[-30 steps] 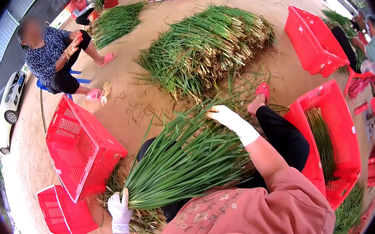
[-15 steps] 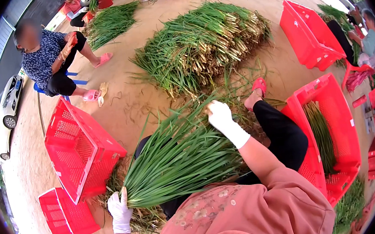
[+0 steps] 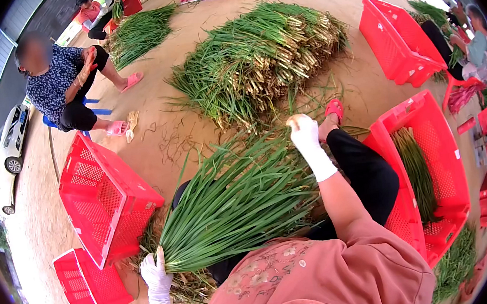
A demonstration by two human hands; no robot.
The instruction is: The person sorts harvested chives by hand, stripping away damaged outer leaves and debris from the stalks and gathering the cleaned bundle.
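Note:
My left hand (image 3: pixel 156 276), in a white glove, is closed around the gathered pale end of a bunch of garlic chives (image 3: pixel 234 203). Its long green leaves fan out across my lap toward the upper right. My right hand (image 3: pixel 303 131), also white-gloved with brownish fingertips, is above the leaf tips and apart from the main bunch. Its fingers are curled together, and whatever they may hold is hidden. Beyond it lies a big pile of chives (image 3: pixel 269 55) on the ground, pale stem ends facing right.
Red crates (image 3: pixel 107 194) stand at my left. Another red crate (image 3: pixel 442 174) at my right holds chives (image 3: pixel 415 173). A further crate (image 3: pixel 400 40) is at the upper right. A seated person (image 3: pixel 61 81) is across to the left; other people work farther back.
My right hand has moved right and slightly up, away from the leaf tips. My left hand keeps its grip on the chives. The seated person's raised hand has shifted slightly.

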